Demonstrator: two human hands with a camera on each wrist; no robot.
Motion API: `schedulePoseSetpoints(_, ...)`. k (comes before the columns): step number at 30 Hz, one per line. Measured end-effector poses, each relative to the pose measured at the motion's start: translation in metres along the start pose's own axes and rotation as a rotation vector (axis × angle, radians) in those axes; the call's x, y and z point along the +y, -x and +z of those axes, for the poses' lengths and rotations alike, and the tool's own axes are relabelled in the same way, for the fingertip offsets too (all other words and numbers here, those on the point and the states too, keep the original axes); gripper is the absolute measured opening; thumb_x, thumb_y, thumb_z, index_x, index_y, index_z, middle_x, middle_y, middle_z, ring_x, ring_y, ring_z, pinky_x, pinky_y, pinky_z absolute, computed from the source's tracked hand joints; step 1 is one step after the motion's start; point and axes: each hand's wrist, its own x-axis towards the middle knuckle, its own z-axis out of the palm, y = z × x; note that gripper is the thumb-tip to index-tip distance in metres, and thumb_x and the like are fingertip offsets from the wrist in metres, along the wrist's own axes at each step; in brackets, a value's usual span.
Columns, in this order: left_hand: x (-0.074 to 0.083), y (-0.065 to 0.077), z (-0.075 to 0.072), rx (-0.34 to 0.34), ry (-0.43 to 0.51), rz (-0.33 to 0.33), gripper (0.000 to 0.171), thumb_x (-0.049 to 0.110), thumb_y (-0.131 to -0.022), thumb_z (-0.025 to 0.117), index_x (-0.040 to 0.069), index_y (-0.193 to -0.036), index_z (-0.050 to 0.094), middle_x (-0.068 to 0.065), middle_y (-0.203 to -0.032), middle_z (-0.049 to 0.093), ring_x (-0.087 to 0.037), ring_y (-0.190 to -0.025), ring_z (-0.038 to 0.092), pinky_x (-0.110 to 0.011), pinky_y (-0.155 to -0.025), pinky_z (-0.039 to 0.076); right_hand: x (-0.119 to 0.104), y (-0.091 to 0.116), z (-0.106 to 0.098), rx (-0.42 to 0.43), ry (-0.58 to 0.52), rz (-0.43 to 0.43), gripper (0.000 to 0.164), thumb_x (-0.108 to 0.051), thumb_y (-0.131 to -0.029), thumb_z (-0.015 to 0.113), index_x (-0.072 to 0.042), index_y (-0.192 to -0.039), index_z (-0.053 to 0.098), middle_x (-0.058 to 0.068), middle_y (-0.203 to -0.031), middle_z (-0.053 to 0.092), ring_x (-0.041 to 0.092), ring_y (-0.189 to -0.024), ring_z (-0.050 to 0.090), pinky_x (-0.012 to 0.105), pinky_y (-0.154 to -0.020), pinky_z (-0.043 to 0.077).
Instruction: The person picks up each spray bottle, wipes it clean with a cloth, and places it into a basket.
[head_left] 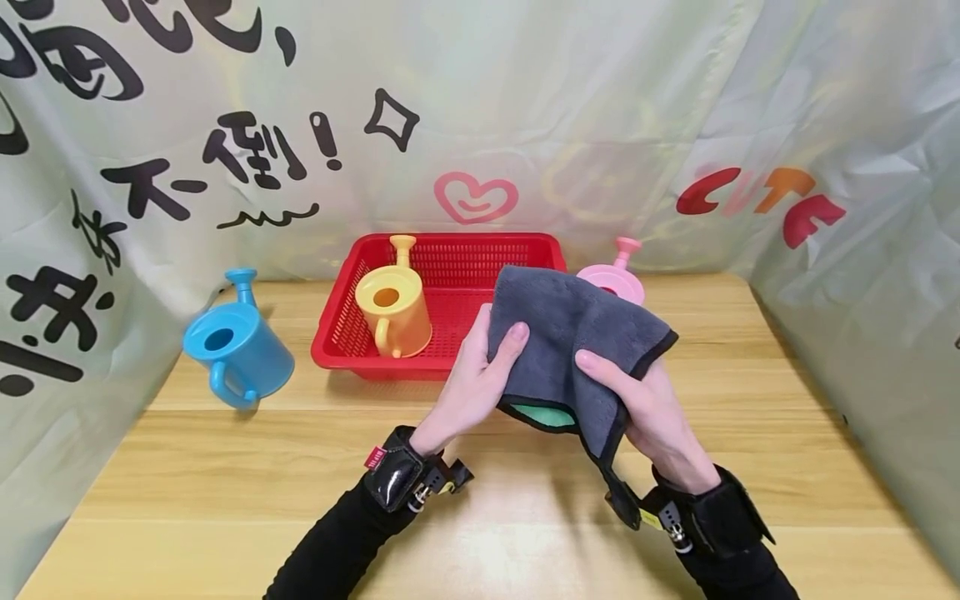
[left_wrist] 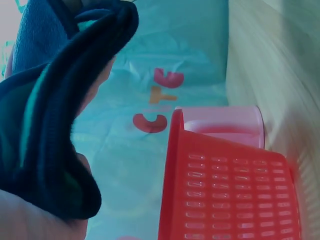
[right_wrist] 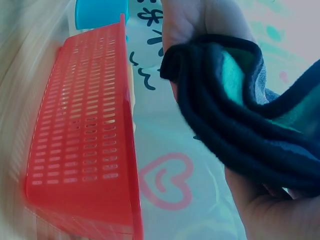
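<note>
A folded grey towel (head_left: 551, 333) with black edging and a green underside is held up over the table in both hands. My left hand (head_left: 474, 379) grips its left side, thumb on top and fingers underneath, out of sight in the head view. On the right side my right hand (head_left: 660, 412) holds it the same way, and a corner hangs down near that wrist. Both wrist views show the towel's layered edge (left_wrist: 57, 110) between the hands. Behind it, the towel partly covers a pink watering can (head_left: 613, 279) and the right end of a red basket (head_left: 442, 367).
Inside the basket, at its left, stands a yellow watering can (head_left: 401, 312). A blue watering can (head_left: 251, 354) stands on the wooden table (head_left: 225, 483) to the left of the basket. A printed cloth backdrop (head_left: 600, 108) rises behind and along both sides.
</note>
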Motion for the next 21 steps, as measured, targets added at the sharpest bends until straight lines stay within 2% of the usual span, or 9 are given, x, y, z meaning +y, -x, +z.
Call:
schedulePoseSetpoints(3,0.001,0.000,0.001,0.037,-0.017,0.007,0.029,0.020,-0.104,0.055,0.007,-0.129,0.049,-0.011,-0.121,0.062,-0.020,-0.116,0.060,-0.039,-0.101,0.051,0.000,0.000,0.000,0.005,0.008,-0.008,0.048,0.003,-0.094,0.060,-0.008,-0.139,0.048,0.002,-0.127,0.065,0.012,-0.106,0.069,0.027,-0.090,0.058)
schedulePoseSetpoints(5,0.002,0.001,0.001,0.036,0.004,-0.004,0.028,0.020,-0.103,0.056,0.007,-0.127,0.050,-0.012,-0.118,0.063,-0.021,-0.110,0.064,-0.038,-0.095,0.055,-0.001,0.000,0.000,0.029,-0.020,-0.005,0.046,0.004,-0.094,0.059,-0.007,-0.137,0.050,0.001,-0.123,0.067,0.012,-0.102,0.070,0.027,-0.087,0.059)
schedulePoseSetpoints(10,0.002,0.000,-0.004,-0.028,0.082,-0.045,0.028,0.024,-0.103,0.057,0.010,-0.127,0.054,-0.014,-0.114,0.067,-0.019,-0.096,0.070,-0.034,-0.083,0.060,-0.006,-0.001,0.001,0.147,-0.132,0.021,0.033,-0.004,-0.100,0.056,-0.010,-0.132,0.053,0.000,-0.113,0.071,0.013,-0.093,0.074,0.029,-0.079,0.062)
schedulePoseSetpoints(12,-0.001,-0.002,-0.006,-0.052,0.060,-0.028,0.029,0.025,-0.105,0.052,0.009,-0.129,0.056,-0.014,-0.117,0.067,-0.019,-0.100,0.069,-0.033,-0.088,0.058,-0.009,-0.001,0.000,0.201,-0.181,0.011,0.029,-0.008,-0.102,0.055,-0.011,-0.130,0.054,-0.002,-0.112,0.071,0.012,-0.093,0.073,0.028,-0.079,0.061)
schedulePoseSetpoints(14,-0.006,-0.004,-0.008,-0.062,-0.007,0.000,0.031,0.024,-0.108,0.046,0.007,-0.131,0.057,-0.014,-0.119,0.069,-0.021,-0.105,0.068,-0.034,-0.095,0.055,-0.011,-0.002,-0.002,0.227,-0.250,-0.016,0.026,-0.011,-0.104,0.051,-0.013,-0.130,0.054,-0.002,-0.112,0.070,0.011,-0.094,0.072,0.028,-0.081,0.060)
schedulePoseSetpoints(17,-0.015,-0.006,-0.008,-0.072,-0.195,0.067,0.033,0.021,-0.108,0.043,0.006,-0.133,0.058,-0.011,-0.124,0.068,-0.021,-0.113,0.064,-0.037,-0.103,0.051,-0.012,-0.001,-0.008,0.195,-0.452,-0.065,0.025,-0.012,-0.107,0.042,-0.010,-0.128,0.055,0.002,-0.114,0.070,0.015,-0.097,0.072,0.028,-0.083,0.059)
schedulePoseSetpoints(21,-0.025,-0.005,-0.001,-0.141,-0.539,0.140,0.032,0.021,-0.104,0.051,0.010,-0.132,0.060,-0.006,-0.122,0.067,-0.021,-0.111,0.062,-0.037,-0.099,0.052,-0.013,0.001,-0.017,0.148,-0.728,-0.075,0.031,-0.016,-0.109,0.033,-0.003,-0.122,0.058,0.010,-0.111,0.072,0.023,-0.096,0.073,0.031,-0.081,0.060)
